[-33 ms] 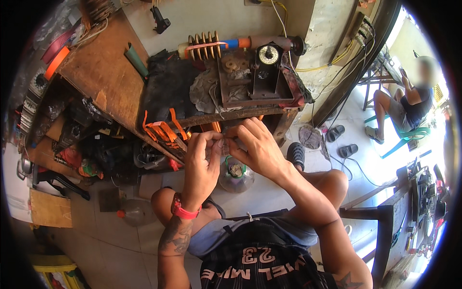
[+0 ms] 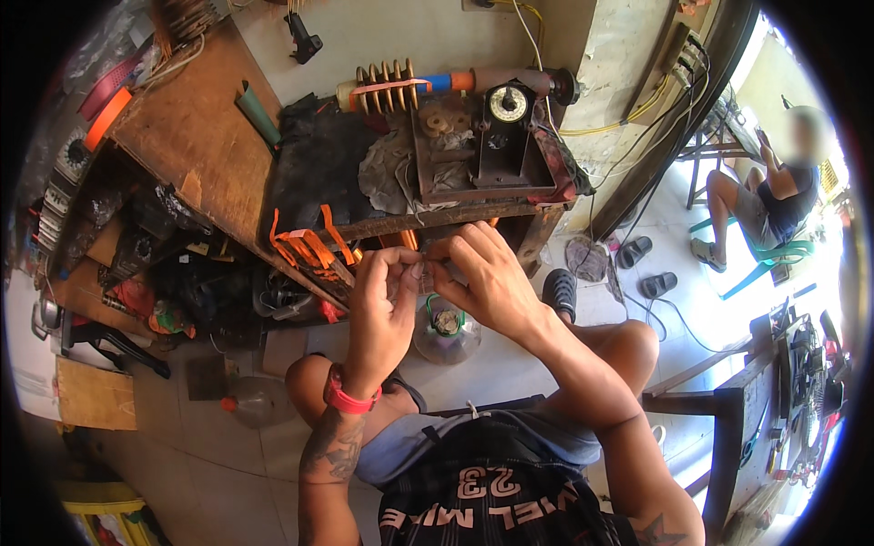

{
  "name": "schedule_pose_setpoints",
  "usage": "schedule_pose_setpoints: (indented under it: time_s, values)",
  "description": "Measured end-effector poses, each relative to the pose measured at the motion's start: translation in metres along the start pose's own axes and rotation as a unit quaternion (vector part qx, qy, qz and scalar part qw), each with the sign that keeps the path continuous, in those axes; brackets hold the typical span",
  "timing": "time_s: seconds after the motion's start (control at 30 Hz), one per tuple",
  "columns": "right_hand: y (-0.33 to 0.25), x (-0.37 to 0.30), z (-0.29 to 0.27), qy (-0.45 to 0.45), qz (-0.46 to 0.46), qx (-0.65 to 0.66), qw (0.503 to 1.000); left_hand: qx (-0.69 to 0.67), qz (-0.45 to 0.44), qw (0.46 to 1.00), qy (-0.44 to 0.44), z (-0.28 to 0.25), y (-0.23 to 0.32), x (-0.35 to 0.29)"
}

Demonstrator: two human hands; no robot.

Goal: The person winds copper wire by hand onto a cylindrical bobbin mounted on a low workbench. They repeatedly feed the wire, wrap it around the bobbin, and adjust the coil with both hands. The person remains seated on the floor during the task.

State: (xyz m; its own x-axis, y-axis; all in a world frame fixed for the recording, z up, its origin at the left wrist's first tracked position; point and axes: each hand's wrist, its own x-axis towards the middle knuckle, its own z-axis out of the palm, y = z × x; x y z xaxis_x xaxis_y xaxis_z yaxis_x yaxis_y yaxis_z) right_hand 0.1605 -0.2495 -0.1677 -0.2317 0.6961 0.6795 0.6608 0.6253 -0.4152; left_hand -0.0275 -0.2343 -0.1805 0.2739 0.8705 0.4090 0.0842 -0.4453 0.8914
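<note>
My left hand [image 2: 384, 296] and my right hand [image 2: 485, 280] meet in front of the workbench edge, fingertips nearly touching. Both are closed in a pinch on something too small and thin to make out. A red band [image 2: 353, 399] circles my left wrist. Just beyond and below the fingers, on the floor, stands a round clear container [image 2: 446, 341] with a green rim or handle. Orange strips [image 2: 309, 246] hang at the bench's front edge, left of my hands.
On the bench [image 2: 364, 225] sit a dark metal device with a round white dial [image 2: 508, 104], a large coil spring [image 2: 387, 86] and crumpled cloth [image 2: 391, 168]. A wooden board [image 2: 196, 136] rises at left. Sandals [image 2: 635, 252] lie at right. Another person [image 2: 790, 196] sits far right.
</note>
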Motion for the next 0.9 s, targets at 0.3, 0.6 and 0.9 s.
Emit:
schedule_pose_setpoints:
  time_s: [0.3, 0.6, 0.9]
  values:
    - [-0.006, 0.005, -0.003, 0.063, 0.045, 0.087, 0.993, -0.341, -0.199, 0.919, -0.009, -0.006, -0.001, 0.007]
    - [-0.007, 0.007, -0.004, 0.052, 0.06, 0.092, 0.993, -0.161, -0.071, 0.984, 0.006, 0.004, 0.003, 0.007]
    - [-0.007, 0.004, 0.017, 0.006, 0.294, 0.581, 0.759, -0.393, -0.257, 0.883, 0.008, 0.003, -0.008, -0.004]
